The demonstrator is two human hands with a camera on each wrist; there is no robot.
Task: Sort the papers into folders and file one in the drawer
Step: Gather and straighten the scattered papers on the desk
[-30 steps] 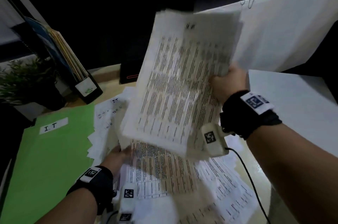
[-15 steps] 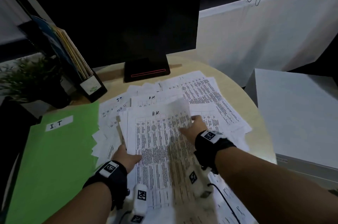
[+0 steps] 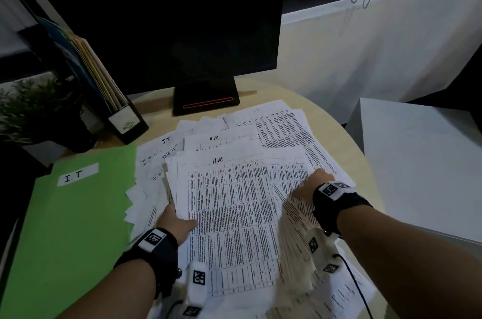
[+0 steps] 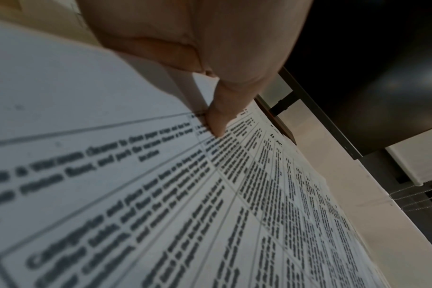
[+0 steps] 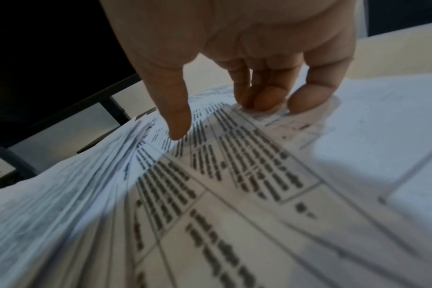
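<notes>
Printed papers (image 3: 234, 214) lie fanned over the round table, and the top sheet is headed "H.R.". A green folder (image 3: 73, 227) labelled "I.T" lies shut to their left. My left hand (image 3: 174, 222) pinches the left edge of the top stack. Its thumb (image 4: 217, 120) is on the print and its fingers are hidden under the sheets. My right hand (image 3: 310, 185) holds the stack's right edge. There the thumb (image 5: 177, 124) rests on top and the curled fingertips (image 5: 266, 99) are at the edge. The sheets bow upward near my right wrist.
A dark monitor (image 3: 169, 26) on its stand (image 3: 206, 99) rises behind the papers. A file holder (image 3: 104, 89) with folders and a plant (image 3: 34, 110) stand at the back left. A white cabinet (image 3: 417, 162) sits just past the table edge (image 3: 365, 188) on the right.
My right hand has brought the raised stack down onto the spread papers and slid out to its right edge. My left hand has stayed at the left edge.
</notes>
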